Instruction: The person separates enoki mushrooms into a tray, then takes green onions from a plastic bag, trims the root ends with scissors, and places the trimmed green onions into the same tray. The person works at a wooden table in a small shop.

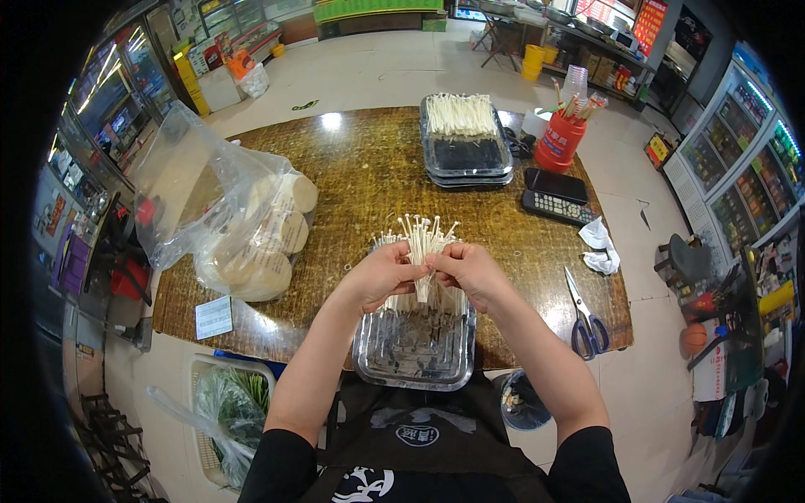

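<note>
A small bunch of enoki mushrooms (422, 258) is pinched between my left hand (385, 275) and my right hand (471, 271), its caps pointing away from me. Below my hands lies a clear plastic tray (415, 352) at the table's near edge. More enoki fill its far part, partly covered by my hands and the bunch; the near part shows bare plastic with wet-looking dark patches. Farther off, stacked clear trays (468, 160) stand on the table, the top one bearing a row of enoki (462, 116) across its far half.
On the wooden table (352, 176), a plastic bag (245, 232) of round, pale packaged goods sits left. Scissors (586, 324), crumpled tissue (600, 245), a remote control (560, 207), a phone (556, 185) and a red container of skewers (560, 141) lie right. Below are a vegetable basket (198, 409) and a bin (525, 402).
</note>
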Available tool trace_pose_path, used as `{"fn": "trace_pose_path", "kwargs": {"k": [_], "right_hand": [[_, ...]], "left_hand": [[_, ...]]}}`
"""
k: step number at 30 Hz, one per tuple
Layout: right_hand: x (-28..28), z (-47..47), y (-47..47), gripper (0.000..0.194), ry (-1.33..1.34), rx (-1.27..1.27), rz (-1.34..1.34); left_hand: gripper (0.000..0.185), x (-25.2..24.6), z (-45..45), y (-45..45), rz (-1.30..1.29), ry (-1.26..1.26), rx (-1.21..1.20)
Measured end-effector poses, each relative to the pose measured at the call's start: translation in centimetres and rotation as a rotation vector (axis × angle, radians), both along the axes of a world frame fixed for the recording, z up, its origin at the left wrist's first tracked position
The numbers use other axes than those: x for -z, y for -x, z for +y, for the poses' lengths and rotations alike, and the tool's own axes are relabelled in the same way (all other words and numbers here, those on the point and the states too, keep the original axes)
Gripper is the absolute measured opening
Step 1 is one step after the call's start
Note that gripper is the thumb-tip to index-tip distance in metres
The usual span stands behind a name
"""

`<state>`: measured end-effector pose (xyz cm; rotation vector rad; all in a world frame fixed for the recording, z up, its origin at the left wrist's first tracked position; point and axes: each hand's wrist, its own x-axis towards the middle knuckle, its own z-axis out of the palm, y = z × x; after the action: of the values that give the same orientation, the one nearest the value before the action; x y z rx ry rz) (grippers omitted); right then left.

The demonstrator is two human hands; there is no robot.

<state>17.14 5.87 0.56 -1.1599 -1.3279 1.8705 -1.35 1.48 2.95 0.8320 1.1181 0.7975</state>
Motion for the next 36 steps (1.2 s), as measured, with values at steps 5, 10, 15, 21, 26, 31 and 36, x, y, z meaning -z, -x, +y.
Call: {"fn": "trace_pose_path", "kwargs": {"k": [5,10,15,21,26,31,36], "right_hand": [[0.0,0.0,-0.1,0.02,0.043,0.019,0.03],[0.0,0.2,-0.5,0.019,0.037,0.034,0.039],[-0.2,0.0,-0.7,0.018,0.063,0.039,0.079],[-0.3,0.1,-0.7,0.02,0.043,0.04,0.036],[-0.3,-0.1,-0.9,0.022,0.141,0.074,0.121],[-0.3,0.0,-0.8,0.02,0.128,0.06,0.113],[0.0,0.3,-1.2,0.017,0.126,0.051,0.103]], "left_hand": [[0.027,0.4,0.1,-0.3,0.093,-0.032,0.011],[0.026,1.0,0.2,-0.3,-0.037,0.041,-0.045],[0.025,1.3,0.2,-0.5,-0.003,-0.011,-0.047],[0.02,0.5,-0.1,-0.7,0.017,-0.025,-0.018],[0.022,0.1,-0.2,-1.1,-0.046,-0.026,-0.024],[0.024,0.6,0.0,-1.0,-0.045,-0.026,-0.059],[0.025,0.9,0.0,-0.3,-0.131,-0.021,-0.114]]}}
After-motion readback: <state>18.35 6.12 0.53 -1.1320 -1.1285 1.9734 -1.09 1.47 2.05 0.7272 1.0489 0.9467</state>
